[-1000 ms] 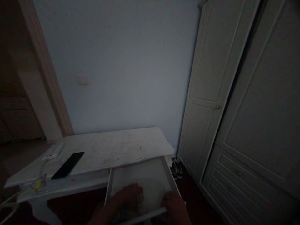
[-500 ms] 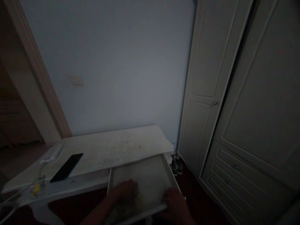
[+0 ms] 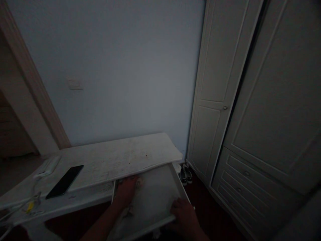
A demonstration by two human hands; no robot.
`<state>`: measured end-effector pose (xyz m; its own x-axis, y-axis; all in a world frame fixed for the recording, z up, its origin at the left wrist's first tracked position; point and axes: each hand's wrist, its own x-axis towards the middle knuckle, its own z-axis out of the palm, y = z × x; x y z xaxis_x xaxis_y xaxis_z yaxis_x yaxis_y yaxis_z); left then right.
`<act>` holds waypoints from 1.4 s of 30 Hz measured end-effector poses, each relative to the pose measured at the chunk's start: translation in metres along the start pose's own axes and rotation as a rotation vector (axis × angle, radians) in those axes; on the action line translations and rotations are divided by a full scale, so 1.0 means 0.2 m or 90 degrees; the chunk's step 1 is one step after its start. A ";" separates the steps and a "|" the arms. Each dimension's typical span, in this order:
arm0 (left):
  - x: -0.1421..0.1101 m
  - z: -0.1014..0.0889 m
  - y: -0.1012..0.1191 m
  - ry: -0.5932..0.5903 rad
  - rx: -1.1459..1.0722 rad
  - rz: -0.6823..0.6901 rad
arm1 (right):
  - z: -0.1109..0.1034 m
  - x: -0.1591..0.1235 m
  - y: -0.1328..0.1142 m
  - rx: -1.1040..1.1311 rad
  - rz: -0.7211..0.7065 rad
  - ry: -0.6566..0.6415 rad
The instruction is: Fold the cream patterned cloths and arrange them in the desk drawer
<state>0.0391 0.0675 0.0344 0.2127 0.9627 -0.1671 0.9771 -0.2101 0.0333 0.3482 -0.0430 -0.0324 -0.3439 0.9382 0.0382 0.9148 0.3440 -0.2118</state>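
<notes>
A dim home bedroom: tall panelled wardrobe (image 3: 250, 100), white desk (image 3: 112, 160), shoes (image 3: 185, 174).

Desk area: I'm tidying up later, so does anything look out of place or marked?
The desk top is smudged with dark specks, and a pair of shoes sits wedged between desk and wardrobe.

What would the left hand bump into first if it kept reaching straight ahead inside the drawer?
Probably the back of the drawer, hidden beneath the desk top. The left hand points that way; depth is unclear.
</notes>
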 end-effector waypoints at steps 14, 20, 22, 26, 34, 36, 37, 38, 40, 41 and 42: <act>-0.14 0.19 0.34 -0.129 -0.064 0.303 | 0.00 -0.03 -0.03 0.003 -0.020 0.036; -0.10 0.12 0.25 -0.154 -0.069 0.280 | 0.08 -0.06 0.06 0.036 -0.074 0.101; -0.10 0.09 0.16 -0.147 -0.038 0.206 | 0.04 -0.10 0.12 0.051 -0.090 0.115; -0.14 0.06 -0.03 -0.154 0.016 0.095 | -0.07 -0.22 0.25 0.076 0.012 0.181; -0.26 0.15 0.03 -0.139 -0.041 0.105 | 0.00 -0.33 0.23 0.280 0.130 0.249; -0.26 0.15 0.11 -0.142 -0.052 0.137 | 0.02 -0.33 0.23 0.289 0.135 0.264; -0.26 0.14 0.15 -0.149 -0.050 0.155 | 0.01 -0.32 0.24 0.288 0.131 0.267; -0.24 0.14 0.20 -0.152 -0.054 0.173 | 0.01 -0.32 0.25 0.284 0.124 0.269; -0.20 0.12 0.31 -0.167 -0.094 0.197 | 0.00 -0.31 0.26 0.273 0.111 0.271; -0.17 0.11 0.38 -0.171 -0.129 0.207 | -0.01 -0.30 0.27 0.273 0.108 0.271; -0.14 0.11 0.45 -0.174 -0.158 0.216 | -0.01 -0.30 0.28 0.281 0.108 0.273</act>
<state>0.1201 0.0185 0.0210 0.5429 0.7598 -0.3577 0.8311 -0.4251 0.3585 0.4198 -0.0802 -0.0448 -0.0032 0.9417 0.3365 0.7443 0.2270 -0.6281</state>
